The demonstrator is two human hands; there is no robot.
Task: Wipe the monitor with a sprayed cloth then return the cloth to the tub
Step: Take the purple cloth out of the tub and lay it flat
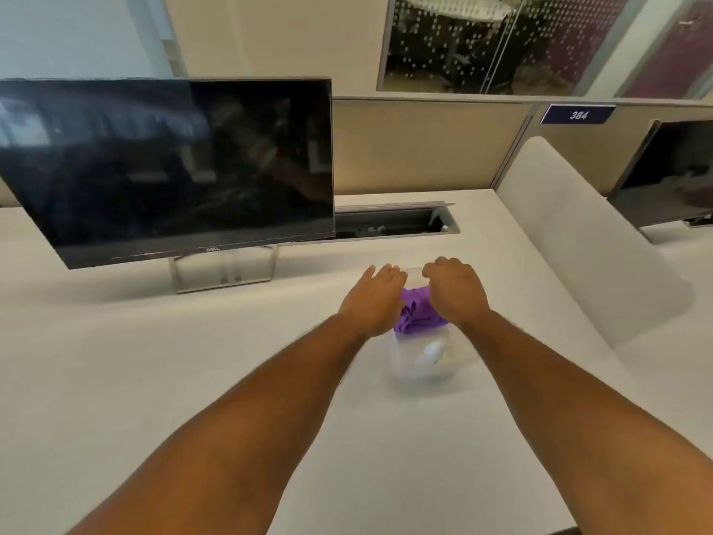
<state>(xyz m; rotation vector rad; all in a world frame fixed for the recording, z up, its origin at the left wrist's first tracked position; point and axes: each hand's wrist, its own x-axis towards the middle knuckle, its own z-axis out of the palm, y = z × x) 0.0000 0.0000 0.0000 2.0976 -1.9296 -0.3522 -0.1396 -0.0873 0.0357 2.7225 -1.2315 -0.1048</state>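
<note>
An open-plan office is indicated. A white desk [135,361] is fitted with a flat-panel monitor [166,164] on a metal stand at the far left, and a recessed cable trough [397,222] is set into the desk behind it. Beige partition panels [424,144] divide the workstations; a numbered plate [577,114] reading 384 is fixed to one. A second monitor [671,175] is seen at the neighbouring desk, far right. A glazed meeting room [482,40] lies beyond.

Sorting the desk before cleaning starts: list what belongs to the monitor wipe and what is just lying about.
For the job:
monitor
purple cloth
clear tub
white spray bottle in the tub
left hand
right hand

Just lying about:
second monitor
desk cable tray
number plate 384
</note>
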